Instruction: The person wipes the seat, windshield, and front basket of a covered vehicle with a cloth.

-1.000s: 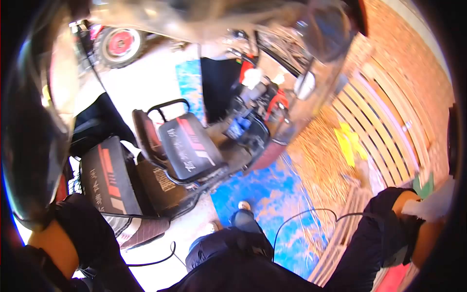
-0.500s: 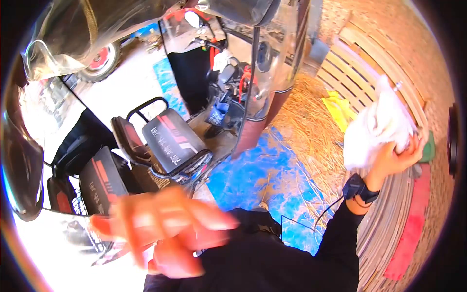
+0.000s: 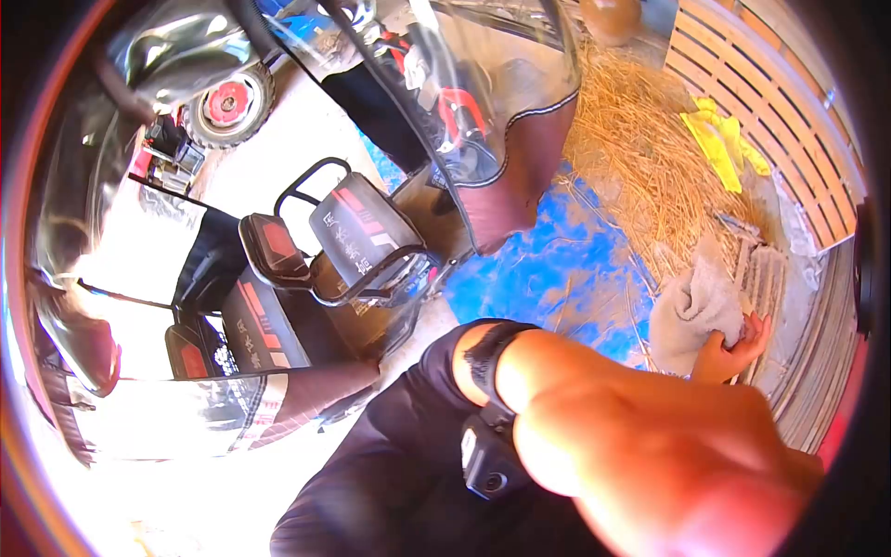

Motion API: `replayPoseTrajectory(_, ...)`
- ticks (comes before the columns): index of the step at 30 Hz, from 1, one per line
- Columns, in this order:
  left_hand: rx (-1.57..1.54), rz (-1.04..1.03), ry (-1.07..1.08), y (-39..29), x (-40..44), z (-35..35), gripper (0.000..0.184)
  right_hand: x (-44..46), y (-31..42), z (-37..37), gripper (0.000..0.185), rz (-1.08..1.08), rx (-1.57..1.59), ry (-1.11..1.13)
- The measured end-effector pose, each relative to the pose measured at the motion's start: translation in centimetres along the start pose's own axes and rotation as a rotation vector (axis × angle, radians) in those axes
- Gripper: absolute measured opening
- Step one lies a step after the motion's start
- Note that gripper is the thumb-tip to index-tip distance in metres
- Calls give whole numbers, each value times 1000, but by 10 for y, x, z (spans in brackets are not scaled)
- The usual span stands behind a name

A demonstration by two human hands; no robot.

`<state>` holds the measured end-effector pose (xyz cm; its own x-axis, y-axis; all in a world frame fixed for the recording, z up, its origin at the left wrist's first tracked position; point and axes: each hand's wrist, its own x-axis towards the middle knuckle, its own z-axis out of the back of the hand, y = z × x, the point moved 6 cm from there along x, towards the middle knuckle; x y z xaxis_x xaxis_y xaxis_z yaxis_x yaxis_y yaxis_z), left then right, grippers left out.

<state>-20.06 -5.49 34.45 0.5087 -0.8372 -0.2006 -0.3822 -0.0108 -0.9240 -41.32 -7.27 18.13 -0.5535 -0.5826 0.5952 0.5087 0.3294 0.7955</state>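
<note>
My left hand (image 3: 650, 436) looms very large and blurred close to the camera, reaching across to the right. A black strap circles its wrist, with a small black camera (image 3: 492, 464) below it. Its fingers are hidden or smeared, so I cannot tell what they do. Beyond it, my right hand (image 3: 738, 348) grips the edge of a crumpled grey-beige cloth (image 3: 682, 320), thumb and fingers bent around it. The cloth hangs over the straw and the edge of the blue sheet.
An enclosed three-wheeler with black seats (image 3: 357, 223) and clear plastic covers stands at left. A blue sheet (image 3: 529, 265), straw (image 3: 631, 139), yellow gloves (image 3: 724, 144) and a slatted wooden pallet (image 3: 752, 84) lie to the right. A red-hubbed wheel (image 3: 227, 104) shows behind.
My left hand has swung from the lower left across to the right, close to the camera. The view has shifted; the cloth, still in my right hand, now appears lower.
</note>
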Motion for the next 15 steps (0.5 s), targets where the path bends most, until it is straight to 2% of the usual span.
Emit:
replayPoseTrajectory(1, -214, -161, 496, -12, 4, -40, 29, 1, -10, 6, 69, -37, -10, 22)
replayPoseTrajectory(2, -473, -314, 1143, -27, -3, -64, 24, 3, -18, 11, 68, -68, -30, 12)
replayPoseTrajectory(4, -762, -367, 1759, -32, -34, -72, 21, 6, -28, 21, 68, -65, -73, -3)
replayPoseTrajectory(6, -925, 188, 1959, -22, -43, -88, 25, 9, -33, 24, 70, -71, -136, -8)
replayPoseTrajectory(8, -962, 680, 2170, -8, -52, -93, 39, 4, -46, 24, 70, -90, -156, -24)
replayPoseTrajectory(10, -893, 652, 2254, 5, -42, -95, 40, 1, -57, 16, 69, -177, -125, -25)
replayPoseTrajectory(11, -605, 371, 2279, 15, -32, -92, 27, -2, -61, 11, 68, -139, -105, -44)
replayPoseTrajectory(12, -342, 85, 2255, 18, -18, -89, 29, -5, -65, 5, 67, -168, -75, -34)
replayPoseTrajectory(13, -435, 111, 2179, 7, 2, -86, 34, -4, -60, -2, 68, -97, -110, -37)
replayPoseTrajectory(14, -451, 32, 2163, -7, 25, -85, 32, -6, -62, -7, 68, -126, -93, -42)
replayPoseTrajectory(15, -521, 40, 2128, -21, 46, -84, 39, -4, -53, -13, 69, -126, -142, -56)
